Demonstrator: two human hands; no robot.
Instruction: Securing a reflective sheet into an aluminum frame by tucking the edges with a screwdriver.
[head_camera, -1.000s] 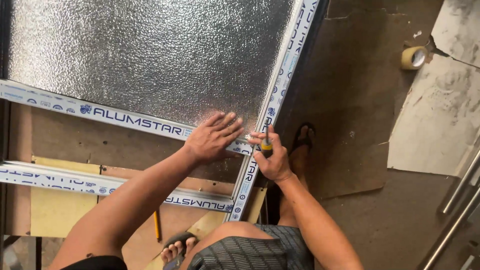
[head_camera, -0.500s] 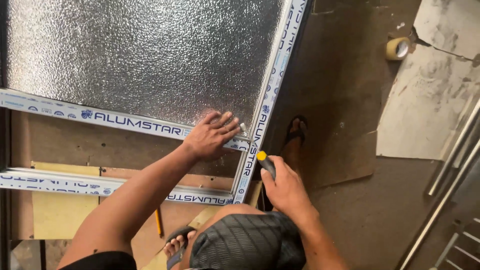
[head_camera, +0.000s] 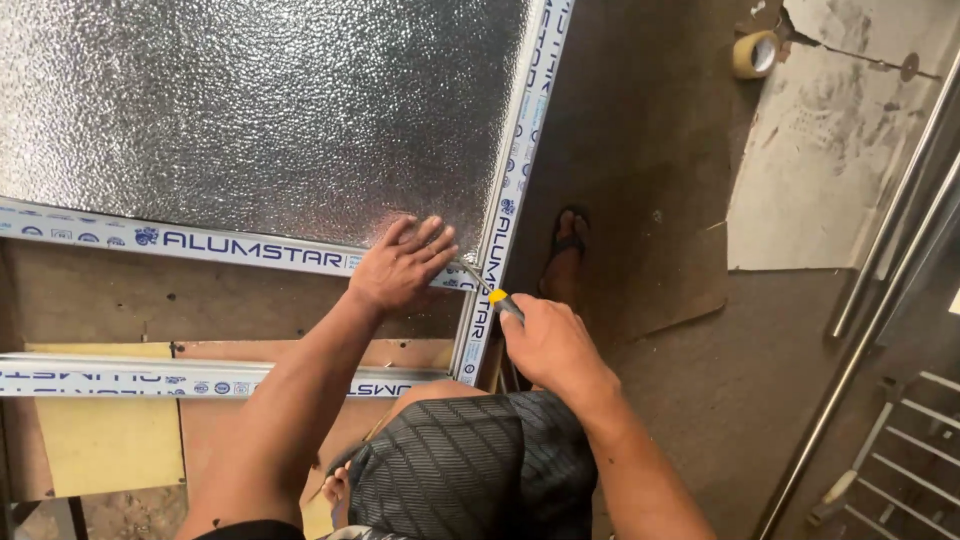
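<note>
L hand (head_camera: 400, 265) is pressing flat, fingers spread, on frame (head_camera: 500, 230) corner beside textured glass (head_camera: 250, 110). R hand (head_camera: 545, 340) is gripping screwdriver (head_camera: 490, 290), tip at corner joint. Risk: tip slipping toward L fingers or scratching glass. Foot (head_camera: 568, 250) & tape roll (head_camera: 752, 53) lying to the right.

The floor (head_camera: 650, 150) was dark, worn and dusty, with a pale, cracked slab (head_camera: 830, 170) on its right side. A roll of tan tape (head_camera: 755, 53) lay near the slab's upper edge. Metal rails (head_camera: 880, 270) ran slantwise along the right, with a white rack (head_camera: 900, 450) below them. Brown boards (head_camera: 150, 300) and a yellowish sheet (head_camera: 100, 440) lay at the left. The light was dim and even.
</note>
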